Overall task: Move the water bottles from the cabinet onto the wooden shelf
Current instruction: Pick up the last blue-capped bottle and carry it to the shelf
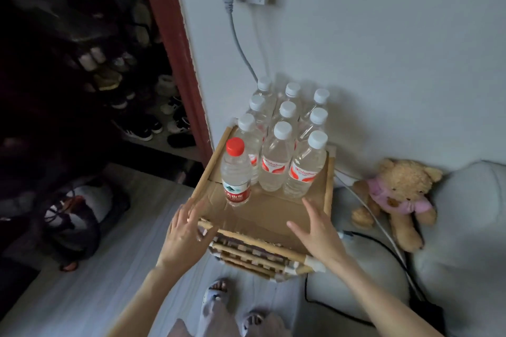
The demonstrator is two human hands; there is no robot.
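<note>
Slippered feet sit just below the wooden shelf. Both hands hold nothing, fingers straight: left hand at the front-left rail, right hand over bare cardboard. Ten water bottles stand packed at the back, the red-capped bottle near the left rail. Risk: a bump topples the rows. Free room only at the front; the wall blocks the rear.

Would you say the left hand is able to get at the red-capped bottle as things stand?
Probably yes. The left hand is open at the shelf's front left corner, and the red-capped bottle stands alone at the front of the group, just beyond the fingertips, with bare cardboard and nothing between them.
</note>
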